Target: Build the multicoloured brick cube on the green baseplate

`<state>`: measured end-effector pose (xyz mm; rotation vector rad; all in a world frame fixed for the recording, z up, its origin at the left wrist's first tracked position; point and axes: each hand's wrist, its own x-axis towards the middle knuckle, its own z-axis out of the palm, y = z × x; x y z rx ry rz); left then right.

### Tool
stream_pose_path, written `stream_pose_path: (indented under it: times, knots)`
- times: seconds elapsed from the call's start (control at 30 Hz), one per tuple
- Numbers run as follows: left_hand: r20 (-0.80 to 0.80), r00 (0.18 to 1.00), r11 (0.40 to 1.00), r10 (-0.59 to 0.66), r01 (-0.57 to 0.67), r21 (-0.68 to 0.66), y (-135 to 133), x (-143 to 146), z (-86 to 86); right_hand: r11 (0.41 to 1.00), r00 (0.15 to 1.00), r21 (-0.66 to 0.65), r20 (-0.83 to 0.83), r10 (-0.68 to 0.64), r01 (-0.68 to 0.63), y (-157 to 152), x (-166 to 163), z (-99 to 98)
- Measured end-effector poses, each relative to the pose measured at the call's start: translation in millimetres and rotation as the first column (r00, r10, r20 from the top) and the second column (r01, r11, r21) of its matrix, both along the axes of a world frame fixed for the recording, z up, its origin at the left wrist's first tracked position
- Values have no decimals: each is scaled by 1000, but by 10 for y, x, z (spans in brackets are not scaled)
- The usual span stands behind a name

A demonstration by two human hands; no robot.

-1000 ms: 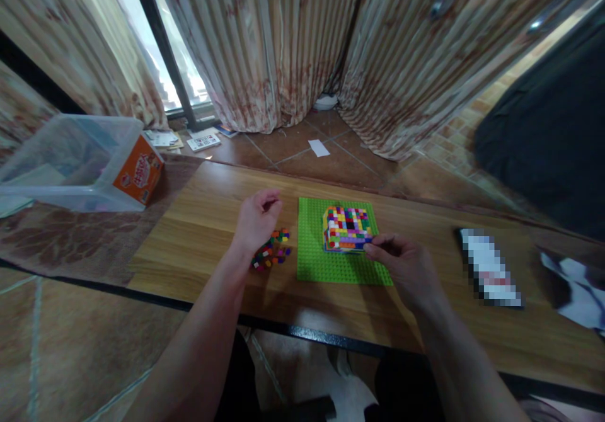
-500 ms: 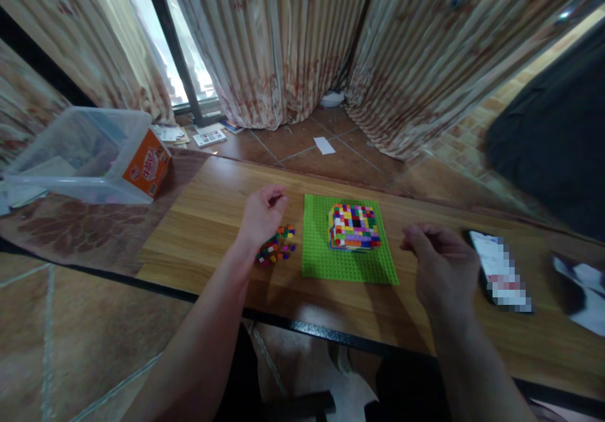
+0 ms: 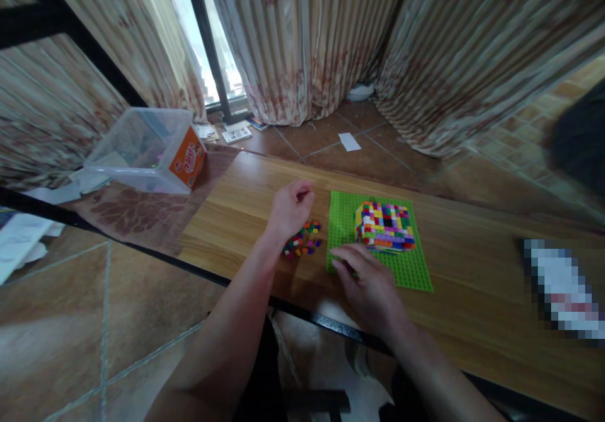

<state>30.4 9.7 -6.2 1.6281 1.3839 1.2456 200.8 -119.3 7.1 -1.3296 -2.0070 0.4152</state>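
Head view: the right hand [image 3: 366, 286] lies flat on the near left corner of a green studded plastic baseplate [image 3: 406, 271] on the wooden surface [image 3: 236, 220], its fingers straight and close together. The left hand [image 3: 290, 211] hovers with curled fingers over small loose coloured bricks [image 3: 302, 244]; whether it pinches one cannot be told. Even, flat pressure would likely best steady the near-square plate. A multicoloured brick block [image 3: 385, 225] sits on its far half, studs up.

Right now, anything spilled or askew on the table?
Nothing damaged. Loose bricks lie in a small heap beside the baseplate, by the left hand. Papers litter the floor by the curtains.
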Motion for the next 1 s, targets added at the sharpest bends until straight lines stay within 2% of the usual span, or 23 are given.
stream_pose_path:
  times: [0.2, 0.4, 0.53, 0.8, 1.0]
  knots:
    - [-54, 998, 1000, 11, -10, 1, -38, 26, 57, 999, 988, -9, 146, -44, 46, 167, -152, -134]
    - [-71, 997, 1000, -10, 10, -10, -28, -6, 52, 994, 964, -46, 253, -83, 98, 256, -282, -161]
    - [-68, 998, 1000, 17, -18, -15, -15, -39, 48, 993, 946, -37, 310, -98, 115, 274, -302, -180]
    - [-139, 990, 1000, 9, -12, -18, -8, -44, 70, 996, 945, -48, 322, -51, 71, 281, -322, -225]
    - [-148, 989, 1000, -4, 2, -16, 7, -54, 50, 999, 967, -52, 253, 6, 7, 260, -299, -214]
